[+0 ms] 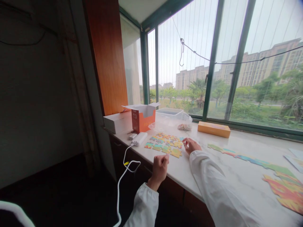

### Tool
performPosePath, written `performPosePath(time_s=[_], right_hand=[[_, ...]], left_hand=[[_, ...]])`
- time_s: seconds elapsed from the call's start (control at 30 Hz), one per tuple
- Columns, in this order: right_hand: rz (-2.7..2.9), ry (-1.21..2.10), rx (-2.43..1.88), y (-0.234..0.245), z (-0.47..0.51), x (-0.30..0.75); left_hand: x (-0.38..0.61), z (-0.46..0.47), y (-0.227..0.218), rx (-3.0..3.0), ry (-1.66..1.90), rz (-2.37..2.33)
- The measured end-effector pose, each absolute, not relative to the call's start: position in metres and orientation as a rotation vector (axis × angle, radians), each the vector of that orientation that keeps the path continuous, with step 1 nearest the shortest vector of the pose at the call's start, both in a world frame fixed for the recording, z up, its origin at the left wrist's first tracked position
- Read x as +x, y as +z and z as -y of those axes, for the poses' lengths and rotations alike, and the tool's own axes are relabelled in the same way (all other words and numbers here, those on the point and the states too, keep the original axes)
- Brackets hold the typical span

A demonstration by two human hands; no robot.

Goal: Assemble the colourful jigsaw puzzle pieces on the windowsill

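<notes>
Loose jigsaw puzzle pieces (pixel 163 146), coloured yellow, orange and teal, lie in close rows on the marble-look counter. At their right edge is my right hand (pixel 192 145), thumb and fingers bent together at a teal puzzle piece (pixel 181 139). My left hand (pixel 160 168) is closed in a fist by the counter's front edge, just below the pieces; its curled fingers hide whatever may be inside. Further right stretches a joined strip of puzzle (pixel 246 157), which meets a larger red and orange joined section (pixel 285 189).
An open orange box (pixel 143 119) stands behind the pieces, beside a white box (pixel 115 123). A clear plastic bag (pixel 185 126) and white tub (pixel 170 111) are near the window. A yellow box (pixel 213 129) lies rightward. A white cable (pixel 120 186) hangs from a power bank (pixel 140 138).
</notes>
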State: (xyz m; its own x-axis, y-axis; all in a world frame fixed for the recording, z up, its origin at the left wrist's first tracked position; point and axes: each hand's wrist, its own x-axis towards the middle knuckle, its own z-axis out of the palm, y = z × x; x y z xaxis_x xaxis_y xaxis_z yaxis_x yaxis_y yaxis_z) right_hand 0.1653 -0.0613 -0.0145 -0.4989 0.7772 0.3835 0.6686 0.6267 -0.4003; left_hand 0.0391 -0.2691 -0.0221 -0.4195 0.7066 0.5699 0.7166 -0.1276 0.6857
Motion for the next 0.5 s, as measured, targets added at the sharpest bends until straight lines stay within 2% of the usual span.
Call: performPosePath(time_s=[0.2, 0.5], right_hand=[[2.301, 0.243, -1.135, -0.019, 0.054, 0.165], [2.293, 0.182, -1.082, -0.033, 0.043, 0.165]], left_hand=[[0.045, 0.256, -0.021, -1.508, -1.668, 2.094], [0.038, 0.245, -0.008, -1.651, -1.636, 2.049]])
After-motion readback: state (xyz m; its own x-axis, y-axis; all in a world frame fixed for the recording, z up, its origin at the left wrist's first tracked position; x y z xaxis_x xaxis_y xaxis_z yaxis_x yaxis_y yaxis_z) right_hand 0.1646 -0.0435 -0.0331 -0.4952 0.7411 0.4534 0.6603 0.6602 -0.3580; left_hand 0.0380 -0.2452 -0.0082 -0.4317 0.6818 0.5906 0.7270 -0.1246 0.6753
